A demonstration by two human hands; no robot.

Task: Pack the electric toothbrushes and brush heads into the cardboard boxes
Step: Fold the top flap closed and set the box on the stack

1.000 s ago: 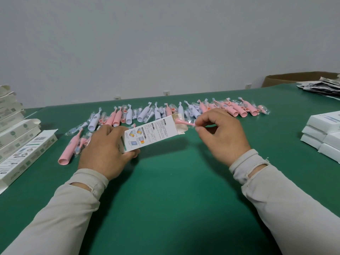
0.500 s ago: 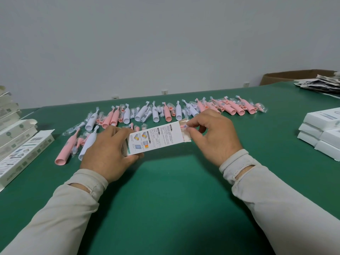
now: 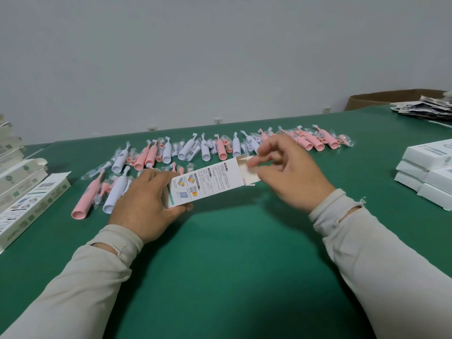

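Cardboard box, white with printed panels and small pictures, was held just above the green worktop near the middle of the scene, lying tilted with its far-right end open and its pale flaps spread. The left hand gripped the box's near-left end, fingers curled round it. The right hand was at the open end, thumb and forefinger drawn together at the flaps; whether they pinched a flap or something small could not be told, and the other fingers were loosely bent. Beyond the box, a long row of pink and white electric toothbrushes and small brush heads in clear wrappers lay across the worktop from left to right. One pink toothbrush and one white toothbrush lay side by side just left of the left hand. Flat printed cartons were stacked at the left edge, and closed white boxes were piled at the right edge. Far right sat a heap of printed leaflets and a brown carton behind them. Both sleeves were pale beige.
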